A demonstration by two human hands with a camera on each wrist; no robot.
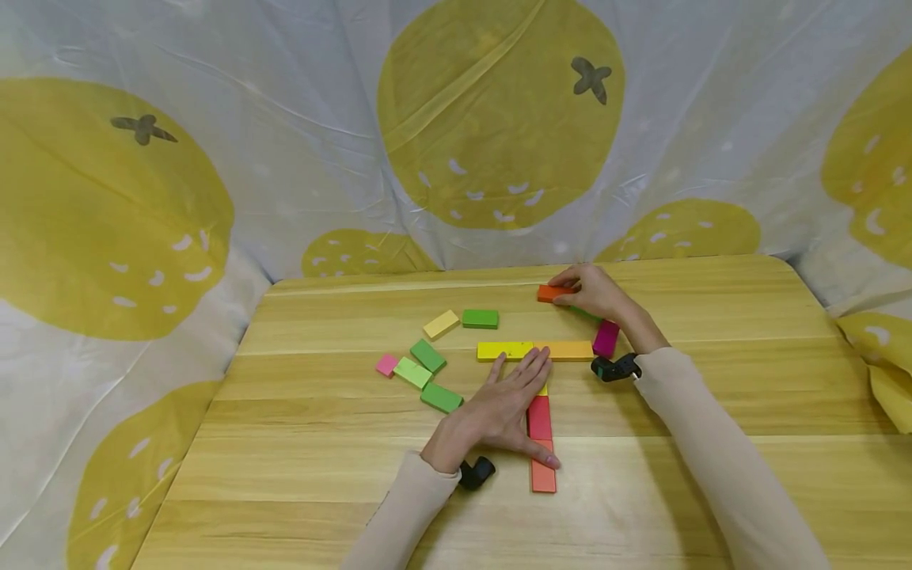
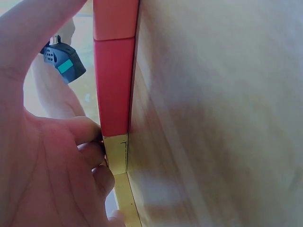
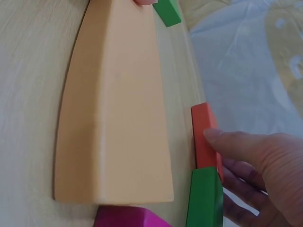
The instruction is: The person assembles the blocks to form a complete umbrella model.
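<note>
At the far side of the table, my right hand [image 1: 598, 299] pinches an orange-red block [image 1: 545, 294] between thumb and fingers. In the right wrist view this block's end meets a green block [image 3: 204, 198], mostly hidden by the hand in the head view. A magenta block [image 1: 606, 339] stands by the right end of a row made of a yellow block [image 1: 495, 351] and a light orange block [image 1: 570, 351]. My left hand [image 1: 495, 416] lies with fingers stretched over the yellow block. Its thumb touches the column below, where a red block [image 1: 539, 417] adjoins a coral block [image 1: 544, 480].
Left of the row lie loose blocks: a green block [image 1: 480, 319], a pale yellow block [image 1: 441, 325], a pink block [image 1: 387, 365], a light green block [image 1: 412, 373] and others. A patterned curtain [image 1: 321, 158] hangs behind the wooden table [image 1: 299, 475].
</note>
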